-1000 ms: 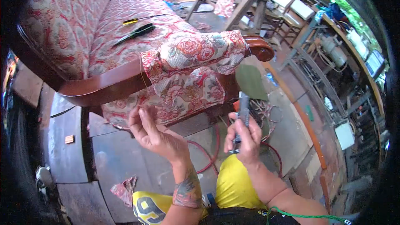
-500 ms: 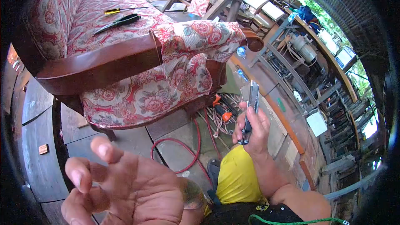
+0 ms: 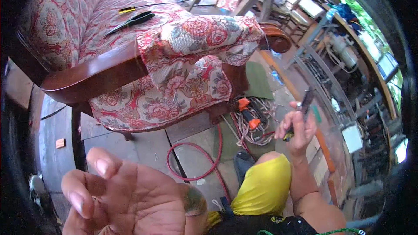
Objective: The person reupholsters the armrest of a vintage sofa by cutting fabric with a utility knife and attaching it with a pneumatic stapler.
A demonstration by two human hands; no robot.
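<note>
My left hand (image 3: pixel 137 196) is close to the camera, palm up, with its fingers apart and curled and nothing in it. Over at the right, my right hand (image 3: pixel 299 131) grips a snap-off utility knife (image 3: pixel 307 101), its tip pointing up; it looks blurred. Ahead stands a wooden-framed sofa (image 3: pixel 98 67) in floral upholstery. A loose piece of floral fabric (image 3: pixel 204 35) drapes over its near arm and hangs down the side, touched by neither hand. On the seat lie dark-handled scissors (image 3: pixel 130 22) and a yellow-handled screwdriver (image 3: pixel 127 10).
A red hose (image 3: pixel 191 177) loops across the tiled floor. Beside the sofa sits a tangle of cords (image 3: pixel 257 124) with orange-and-black parts. A small wood block (image 3: pixel 60 143) lies at the left. A metal rack (image 3: pixel 322 74) and stacked furniture stand to the right and behind.
The view has shifted, so the sofa and floor things sit differently in frame. My right hand with the knife has moved to the right. My left hand stays open.
</note>
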